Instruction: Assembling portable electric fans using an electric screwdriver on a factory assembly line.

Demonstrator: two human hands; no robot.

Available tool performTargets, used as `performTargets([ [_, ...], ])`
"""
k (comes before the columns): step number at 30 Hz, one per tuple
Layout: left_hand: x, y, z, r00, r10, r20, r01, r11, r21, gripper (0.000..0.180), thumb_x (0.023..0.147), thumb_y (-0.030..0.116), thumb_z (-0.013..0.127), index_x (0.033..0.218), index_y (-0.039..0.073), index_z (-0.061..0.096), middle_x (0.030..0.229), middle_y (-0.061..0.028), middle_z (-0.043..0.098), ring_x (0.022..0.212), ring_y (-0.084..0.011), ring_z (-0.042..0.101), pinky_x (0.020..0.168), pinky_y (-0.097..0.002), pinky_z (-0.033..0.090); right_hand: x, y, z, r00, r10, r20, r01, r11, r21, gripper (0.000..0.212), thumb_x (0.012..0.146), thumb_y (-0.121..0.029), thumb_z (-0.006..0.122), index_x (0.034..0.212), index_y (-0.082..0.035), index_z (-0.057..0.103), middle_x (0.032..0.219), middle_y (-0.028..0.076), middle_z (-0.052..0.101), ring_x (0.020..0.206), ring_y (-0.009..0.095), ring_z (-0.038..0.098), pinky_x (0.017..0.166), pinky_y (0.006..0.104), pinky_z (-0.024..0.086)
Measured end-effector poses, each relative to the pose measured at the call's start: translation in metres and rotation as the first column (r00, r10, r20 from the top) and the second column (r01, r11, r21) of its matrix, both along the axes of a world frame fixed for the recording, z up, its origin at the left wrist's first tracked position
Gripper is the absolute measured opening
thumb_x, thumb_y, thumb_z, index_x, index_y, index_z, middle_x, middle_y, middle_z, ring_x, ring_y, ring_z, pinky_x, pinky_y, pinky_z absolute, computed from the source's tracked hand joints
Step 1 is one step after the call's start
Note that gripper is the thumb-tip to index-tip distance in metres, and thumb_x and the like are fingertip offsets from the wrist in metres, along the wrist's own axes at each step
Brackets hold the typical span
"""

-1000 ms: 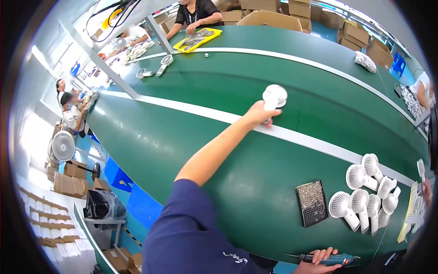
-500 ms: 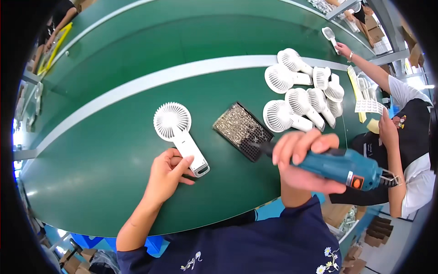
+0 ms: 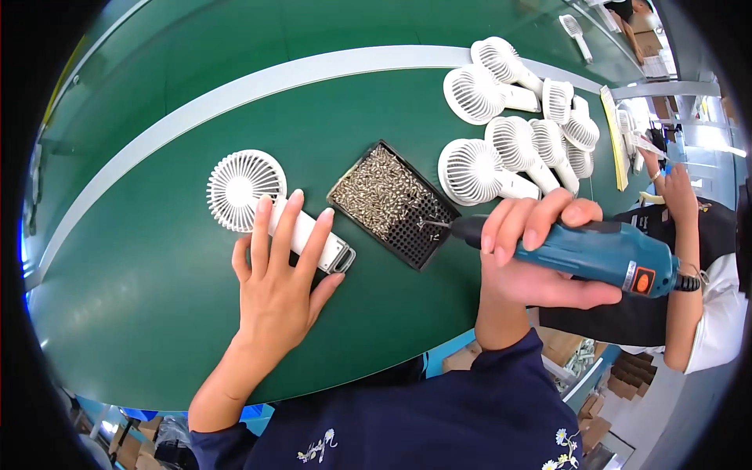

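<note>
A white handheld fan [image 3: 246, 188] lies on the green table, its round grille toward the far left. My left hand [image 3: 278, 270] rests over the fan's handle with fingers spread and stretched out. My right hand [image 3: 536, 251] is wrapped round a teal electric screwdriver [image 3: 599, 254] with a black nose. Its bit points left, over a black tray [image 3: 417, 254] of small screws [image 3: 377, 192]. The tip is at the perforated part of the tray, where a few screws lie; whether one sits on the bit is too small to tell.
Several white handheld fans [image 3: 513, 145] lie grouped at the right beyond the tray. A white strip [image 3: 313, 69] curves across the table. On the right, a co-worker's arm [image 3: 680, 258] and dark apron are close to the screwdriver's cord. A yellow-edged piece [image 3: 613, 137] stands near the fans.
My left hand has gone from gripping the handle's end to lying spread over it, and the fan has turned. The screwdriver's bit now shows at the screws. The co-worker's far hand has left a fan.
</note>
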State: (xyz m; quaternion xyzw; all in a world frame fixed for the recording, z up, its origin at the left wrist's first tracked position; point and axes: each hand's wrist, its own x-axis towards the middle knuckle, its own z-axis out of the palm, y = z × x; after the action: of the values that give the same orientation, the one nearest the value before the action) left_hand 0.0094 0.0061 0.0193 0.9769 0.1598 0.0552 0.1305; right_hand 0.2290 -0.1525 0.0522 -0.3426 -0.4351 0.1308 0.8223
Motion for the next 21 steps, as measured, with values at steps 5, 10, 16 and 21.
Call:
performTargets([
  [5, -0.004, -0.001, 0.000, 1.000, 0.022, 0.009, -0.022, 1.000, 0.020, 0.061, 0.085, 0.041, 0.072, 0.142, 0.027, 0.055, 0.155, -0.0108, 0.037, 0.145, -0.0366, 0.026, 0.104, -0.0508, 0.026, 0.006, -0.004, 0.001, 0.998, -0.061, 0.007, 0.061, 0.998, -0.003, 0.089, 0.083, -0.085, 0.045, 0.119, -0.003, 0.049, 0.082, 0.009, 0.053, 0.049, 0.019, 0.055, 0.047, 0.0349, 0.048],
  [10, -0.004, -0.008, 0.000, 0.999, 0.029, 0.038, -0.031, 0.999, 0.032, 0.061, 0.083, 0.041, 0.074, 0.140, 0.026, 0.056, 0.152, -0.0106, 0.039, 0.144, -0.0372, 0.027, 0.102, -0.0508, 0.026, 0.004, -0.004, -0.003, 0.997, -0.060, -0.046, 0.060, 0.998, -0.015, 0.089, 0.083, -0.085, 0.045, 0.120, -0.004, 0.049, 0.081, 0.008, 0.053, 0.048, 0.019, 0.054, 0.047, 0.0346, 0.048],
  [16, -0.005, -0.020, -0.001, 0.953, 0.061, 0.297, -0.031, 0.994, -0.104, 0.049, 0.075, 0.027, 0.081, 0.122, 0.016, 0.068, 0.128, -0.0092, 0.053, 0.123, -0.0323, 0.043, 0.095, -0.0449, 0.031, -0.003, -0.007, 0.010, 0.997, -0.060, -0.049, 0.061, 0.998, 0.017, 0.086, 0.084, -0.081, 0.050, 0.119, -0.003, 0.051, 0.084, 0.008, 0.053, 0.051, 0.019, 0.054, 0.047, 0.0336, 0.046],
  [21, 0.013, -0.020, 0.007, 0.834, 0.105, 0.542, 0.174, 0.882, -0.438, 0.043, 0.067, 0.016, 0.085, 0.107, 0.008, 0.072, 0.089, -0.0010, 0.058, 0.082, -0.0209, 0.056, 0.077, -0.0363, 0.037, -0.021, -0.004, 0.024, 0.976, 0.075, -0.203, -0.053, 0.992, 0.113, 0.067, 0.089, -0.062, 0.063, 0.116, -0.002, 0.048, 0.082, 0.006, 0.050, 0.050, 0.014, 0.049, 0.045, 0.0274, 0.041],
])
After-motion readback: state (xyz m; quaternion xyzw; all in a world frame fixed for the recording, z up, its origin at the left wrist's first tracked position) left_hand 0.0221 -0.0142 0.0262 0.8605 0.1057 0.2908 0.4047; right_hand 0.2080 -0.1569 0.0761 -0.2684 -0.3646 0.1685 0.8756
